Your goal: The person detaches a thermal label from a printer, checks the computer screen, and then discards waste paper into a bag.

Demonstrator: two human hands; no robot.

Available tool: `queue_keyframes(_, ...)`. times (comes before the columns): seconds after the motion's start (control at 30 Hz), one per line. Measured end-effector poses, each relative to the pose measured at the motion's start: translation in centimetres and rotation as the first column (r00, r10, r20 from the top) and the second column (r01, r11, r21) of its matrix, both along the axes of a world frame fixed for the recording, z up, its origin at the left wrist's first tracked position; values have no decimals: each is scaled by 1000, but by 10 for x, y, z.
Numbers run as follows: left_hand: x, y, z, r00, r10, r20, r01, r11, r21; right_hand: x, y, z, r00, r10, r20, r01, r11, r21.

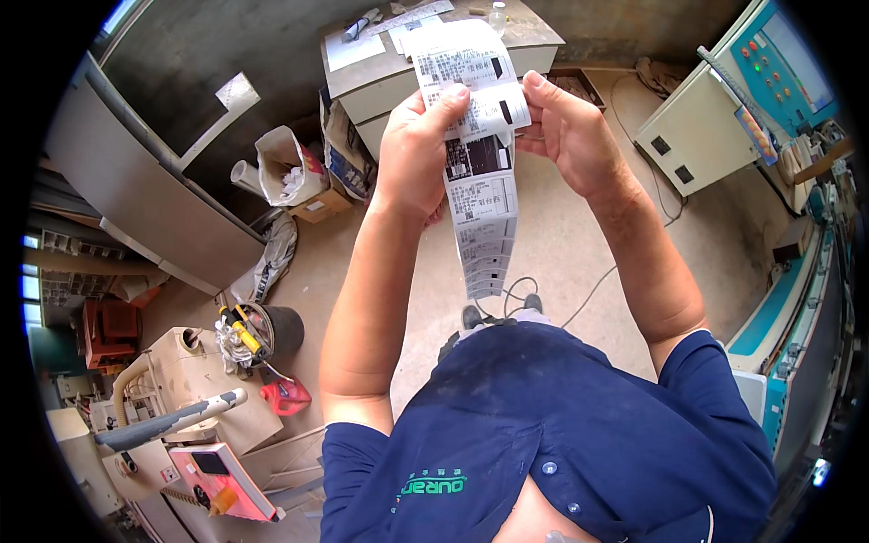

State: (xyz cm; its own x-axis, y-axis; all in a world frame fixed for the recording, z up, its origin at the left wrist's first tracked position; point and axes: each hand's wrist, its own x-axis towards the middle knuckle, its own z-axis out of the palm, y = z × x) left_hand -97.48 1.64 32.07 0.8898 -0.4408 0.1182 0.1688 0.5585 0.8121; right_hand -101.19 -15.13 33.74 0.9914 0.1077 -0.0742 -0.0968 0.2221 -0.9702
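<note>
A long strip of printed white labels [484, 195] hangs down in front of me, its upper part curled over at the top. My left hand [418, 136] grips the strip by its left side, with the thumb pressed flat on the print and the fingers hidden behind. At the strip's right edge is my right hand [575, 136], thumb raised off the paper and fingers partly curled beside and behind it. Dark bars and small printed text cover the labels. The lower end dangles above my shoes [532, 302].
A desk [534, 34] with papers and a small clear bottle [497, 18] stands ahead. Left are a paper-filled bag [288, 167], a black bucket [282, 330] with tools, and a red jug [285, 396]. A control cabinet [701, 136] stands right; cables [593, 294] cross the floor.
</note>
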Motion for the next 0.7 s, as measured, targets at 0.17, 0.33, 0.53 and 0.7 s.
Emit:
queue_keyframes(0.17, -11, -3, -21, 968, -25, 249, -7, 992, 128, 3, 9, -22, 983, -10, 182, 5, 1000, 30)
queue_keyframes(0.33, -31, -6, -66, 965, -120, 232, 26, 929, 369, 0, 8, -36, 935, -193, 298, 118, 961, 252)
queue_keyframes(0.53, -60, -6, -147, 965, -230, -127, 257, 924, 284, -2, -5, -39, 832, -202, 517, 193, 979, 71)
queue_keyframes(0.7, -56, 9, -137, 867, -414, -277, 359, 905, -228, -9, -4, -49, 594, 195, 780, 378, 789, -485)
